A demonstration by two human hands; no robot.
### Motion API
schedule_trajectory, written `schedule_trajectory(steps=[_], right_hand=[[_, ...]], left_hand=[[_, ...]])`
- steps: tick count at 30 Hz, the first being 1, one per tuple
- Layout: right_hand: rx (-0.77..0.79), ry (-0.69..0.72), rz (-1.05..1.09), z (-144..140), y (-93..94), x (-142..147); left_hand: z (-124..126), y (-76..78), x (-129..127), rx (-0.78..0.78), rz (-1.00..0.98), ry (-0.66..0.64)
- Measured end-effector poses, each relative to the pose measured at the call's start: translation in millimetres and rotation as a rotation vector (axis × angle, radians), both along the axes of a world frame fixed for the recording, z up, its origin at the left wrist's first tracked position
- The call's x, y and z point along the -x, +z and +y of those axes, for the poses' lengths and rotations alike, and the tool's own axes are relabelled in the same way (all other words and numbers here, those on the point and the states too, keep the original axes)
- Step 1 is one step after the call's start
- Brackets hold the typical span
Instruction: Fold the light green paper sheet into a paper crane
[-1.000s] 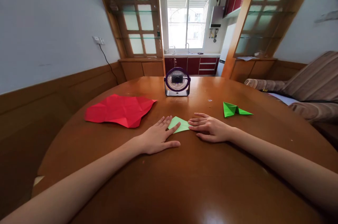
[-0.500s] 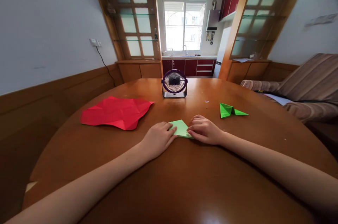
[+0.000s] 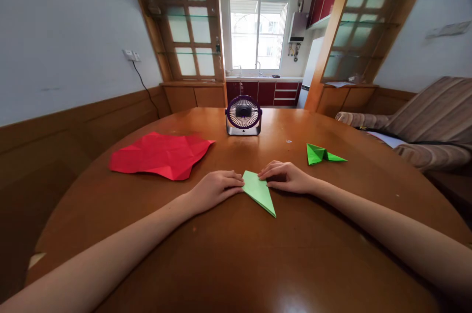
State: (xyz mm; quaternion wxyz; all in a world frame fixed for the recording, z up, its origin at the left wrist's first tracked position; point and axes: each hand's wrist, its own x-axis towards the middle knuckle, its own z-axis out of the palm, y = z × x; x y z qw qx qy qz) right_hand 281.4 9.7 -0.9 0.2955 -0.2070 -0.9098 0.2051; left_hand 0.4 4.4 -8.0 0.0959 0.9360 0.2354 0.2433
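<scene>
Together, left hand (image 3: 214, 189) and right hand (image 3: 289, 177) hold the pale green paper (image 3: 257, 189) by its edges, both narrowed — red sheet (image 3: 162, 156) to its left, fan (image 3: 243, 112) beyond it.

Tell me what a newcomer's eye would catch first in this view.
Probably the big creased red paper, spread on the left of the wooden table. Next, the pale green folded paper in the middle, with the left hand and right hand at its two sides. Beyond them, the dark purple fan stands near the far edge.
</scene>
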Motion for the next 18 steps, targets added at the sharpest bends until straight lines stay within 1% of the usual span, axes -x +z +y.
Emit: schedule_trajectory(steps=[4,7,14,18], right_hand=[[0.083,0.032,0.025,3.8,1.1,-3.7],[0.109,0.024,0.042,5.2,0.0,-3.1],[0.18,0.009,0.054,5.9,1.6,-3.2],[0.195,-0.005,0.037,3.6,3.5,-2.1]], left_hand=[[3.5,3.7,2.7,0.061,-0.043,-0.04],[3.0,7.1,1.9,0.111,-0.074,-0.024],[2.5,10.0,-0.4,0.304,-0.158,0.008],[0.8,12.9,-0.9,0.324,-0.158,0.018]])
